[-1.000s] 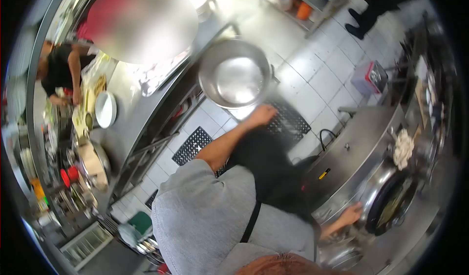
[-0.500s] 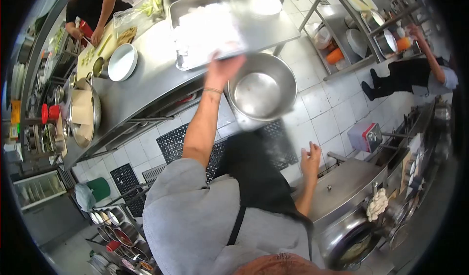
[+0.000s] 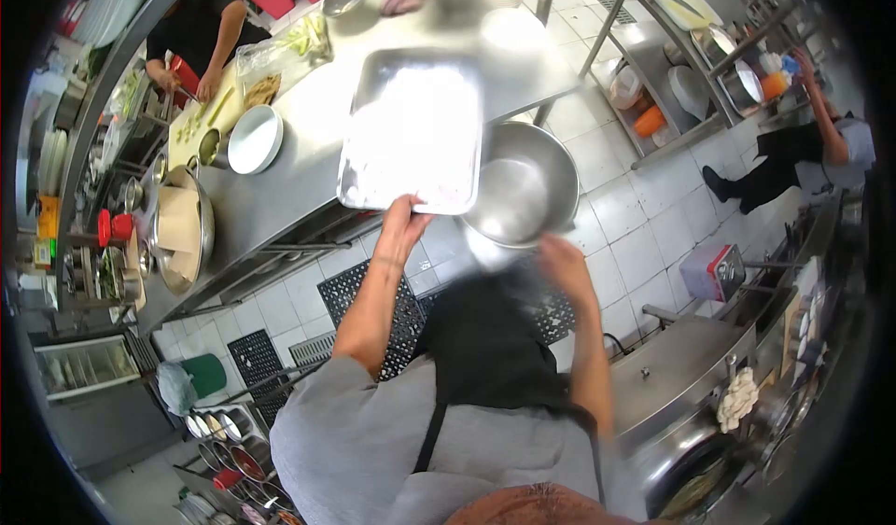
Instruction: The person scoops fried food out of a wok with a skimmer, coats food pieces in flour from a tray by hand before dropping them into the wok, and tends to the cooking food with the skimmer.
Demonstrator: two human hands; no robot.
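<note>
While the left hand point(image 3: 403, 226) grips its near edge, a shallow rectangular silver metal tray point(image 3: 369, 200) lies at the front of a long grey steel counter point(image 3: 289, 194), its inside so washed out by glare that the contents cannot be read. The gripping fingers are closed at the rim, partly hidden under it. Just beside the tray's right side, lower than the counter, is a wide round stainless steel pot point(image 3: 560, 170). At the pot's near rim the right hand point(image 3: 565, 264) is blurred; I cannot tell whether its fingers are open or closed, or touch the metal. Left of the tray on the counter sits a deep white oval bowl point(image 3: 255, 140), and farther left a big round metal bowl point(image 3: 207, 231) with brown sheet material in it. Beyond, a co-worker's hands point(image 3: 207, 84) are at a pale cutting board point(image 3: 191, 138) with small green pieces. Black perforated mats point(image 3: 359, 296) cover part of the white tiled floor point(image 3: 625, 210).
</note>
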